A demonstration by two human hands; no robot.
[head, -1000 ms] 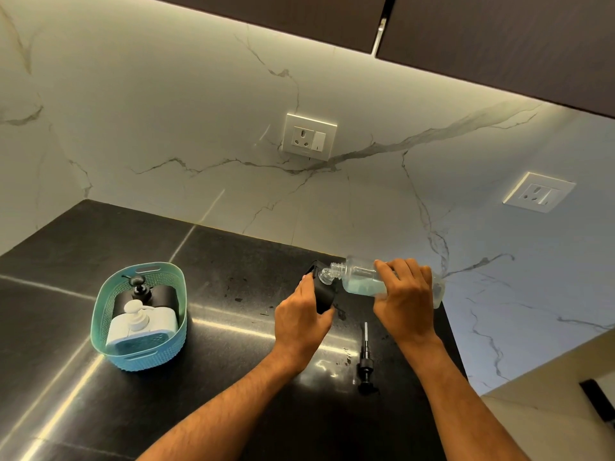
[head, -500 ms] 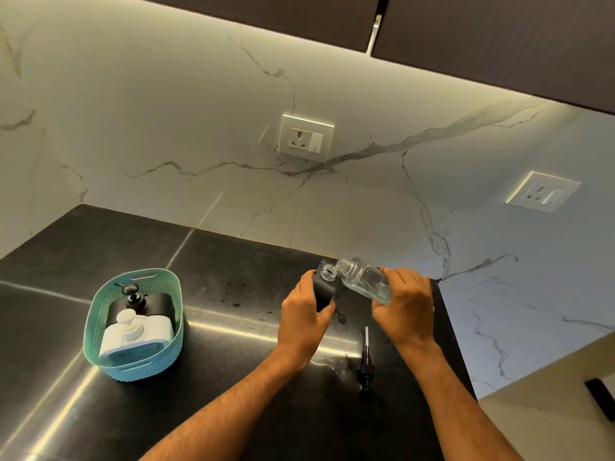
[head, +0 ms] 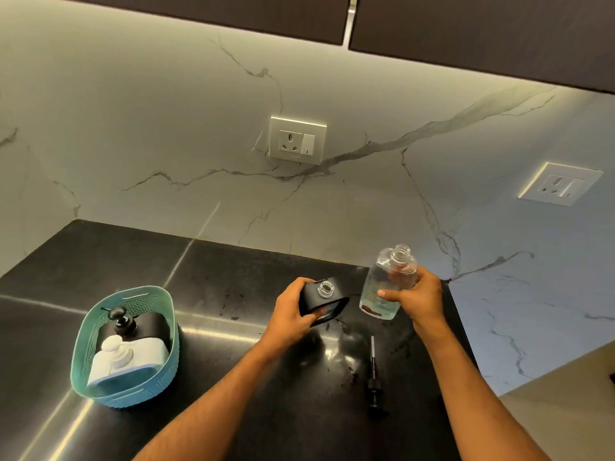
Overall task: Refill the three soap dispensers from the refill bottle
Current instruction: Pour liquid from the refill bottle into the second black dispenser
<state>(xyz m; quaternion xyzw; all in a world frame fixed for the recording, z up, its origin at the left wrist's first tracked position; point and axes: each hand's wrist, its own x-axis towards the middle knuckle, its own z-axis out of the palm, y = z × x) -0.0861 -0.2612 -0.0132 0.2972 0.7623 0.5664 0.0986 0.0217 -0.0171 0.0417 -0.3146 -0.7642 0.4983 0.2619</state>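
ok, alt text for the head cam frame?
A person's right hand holds an uncapped clear refill bottle upright beside a black soap dispenser gripped by the left hand. Its pump lies on the black counter; a teal basket holds two more dispensers.

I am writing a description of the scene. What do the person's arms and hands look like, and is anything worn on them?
Both forearms are bare up to the picture's edge: no sleeves show. The left hand and the right hand wear no gloves, and no rings, watch or bracelet can be seen. The forearms have some hair.
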